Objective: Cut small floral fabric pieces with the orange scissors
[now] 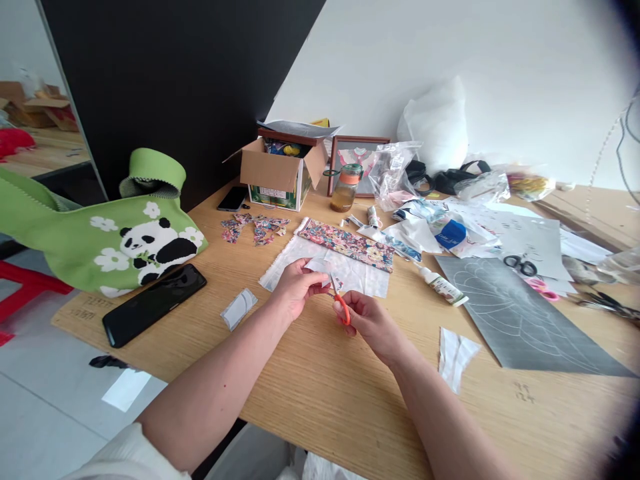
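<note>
My left hand (pixel 296 285) pinches a small piece of white fabric (pixel 318 265) above the table. In my right hand (pixel 367 319) is a pair of orange-handled scissors (pixel 341 303), its blades pointing up and left at the piece. Whether the blades touch the fabric I cannot tell. Just beyond both hands lies a folded floral cloth (pixel 350 243) on top of a larger white cloth (pixel 284 259). Small floral scraps (pixel 264 229) are spread to the left of it. A pale cut piece (pixel 239 309) rests left of my left hand, and a white scrap (pixel 456 357) lies to the right.
A black phone (pixel 155 303) and a green panda bag (pixel 150 243) occupy the left side. Behind stand an open cardboard box (pixel 277 175) and a jar (pixel 345 190). To the right are a glue bottle (pixel 443 287), a grey patterned sheet (pixel 520 320) and black-handled scissors (pixel 520 265).
</note>
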`<state>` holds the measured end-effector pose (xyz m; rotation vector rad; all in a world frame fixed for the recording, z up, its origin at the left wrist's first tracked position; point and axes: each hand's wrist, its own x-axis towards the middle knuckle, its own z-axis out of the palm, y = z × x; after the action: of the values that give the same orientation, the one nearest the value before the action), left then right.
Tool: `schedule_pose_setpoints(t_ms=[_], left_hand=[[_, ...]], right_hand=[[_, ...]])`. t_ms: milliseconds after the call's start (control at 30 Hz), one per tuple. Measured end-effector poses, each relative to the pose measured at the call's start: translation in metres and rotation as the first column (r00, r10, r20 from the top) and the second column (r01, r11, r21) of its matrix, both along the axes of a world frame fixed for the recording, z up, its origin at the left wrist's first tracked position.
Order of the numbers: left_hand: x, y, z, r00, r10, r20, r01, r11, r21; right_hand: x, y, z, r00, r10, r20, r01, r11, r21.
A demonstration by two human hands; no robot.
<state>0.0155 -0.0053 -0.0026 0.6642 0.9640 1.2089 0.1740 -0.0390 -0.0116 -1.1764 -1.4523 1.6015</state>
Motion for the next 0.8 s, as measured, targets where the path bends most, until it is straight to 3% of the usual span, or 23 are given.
schedule_pose_setpoints(t_ms=[800], left_hand=[[0.0024,-0.0015,-0.0010,0.998,-0.064,-0.010,0.065,0.998,0.027]], right_hand=[[0.0003,-0.0005,0.0013,0.999,0.033,-0.019,-0.033,0.999,-0.011]])
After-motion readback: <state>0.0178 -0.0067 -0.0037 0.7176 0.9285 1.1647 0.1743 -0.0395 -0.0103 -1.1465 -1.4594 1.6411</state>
